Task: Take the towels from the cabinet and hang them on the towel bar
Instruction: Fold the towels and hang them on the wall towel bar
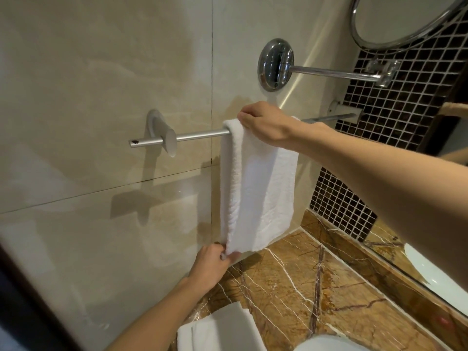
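At the towel bar (200, 136), your right hand (266, 125) lies on top of a white towel (258, 186). Its fingers curl over the fold where the cloth crosses the rail and hold it there. Your right arm reaches in from the right edge, forearm nearly level, wrist dipping slightly. Lower down, your left hand (215, 264) rises from the bottom of the view and pinches the towel's lower left corner between thumb and fingers.

The towel hangs doubled over the bar, its long axis running straight down from your right hand to your left, so the cloth spans the gap between them. The bar runs left to right along the beige wall (101, 72), with bare rail showing to the left of the towel. The step in hand looks like squaring up: a downward tug from the left hand would straighten the drape while the right hand anchors the fold.

Just beside your left forearm, more folded towels (222, 328) rest on the brown marble counter (316, 287); the left hand is the nearer one to them. Above the bar, a chrome arm (329, 71) reaches toward a round mirror (405, 21).
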